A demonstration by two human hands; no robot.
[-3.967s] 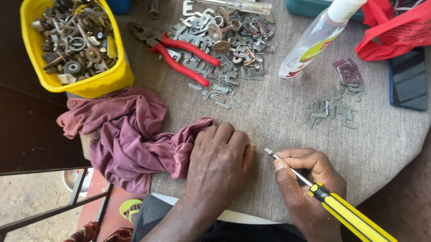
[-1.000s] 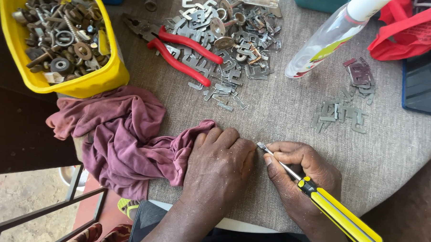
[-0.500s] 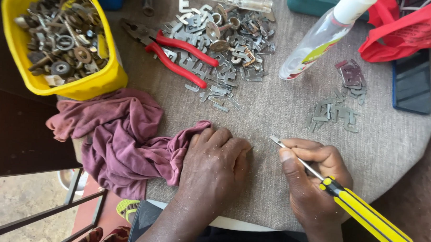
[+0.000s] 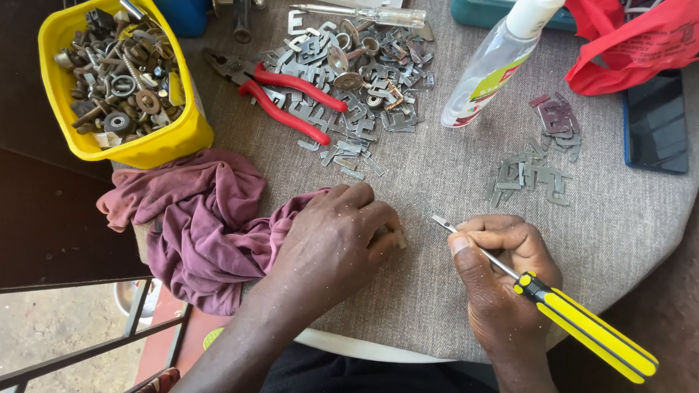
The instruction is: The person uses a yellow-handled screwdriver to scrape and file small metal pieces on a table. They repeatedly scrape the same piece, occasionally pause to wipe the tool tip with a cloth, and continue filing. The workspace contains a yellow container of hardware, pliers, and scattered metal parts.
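Bare hands and forearms, nothing worn on them

Pale dust is speckling the left hand (image 4: 334, 238) and right hand (image 4: 501, 283); both forearms are showing sleeveless, without rings or watch.

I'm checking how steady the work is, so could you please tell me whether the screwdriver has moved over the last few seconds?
Cannot tell for sure: the camera shifts. The screwdriver in the right hand looks roughly where it was, tip near the left hand, below the small metal clips.
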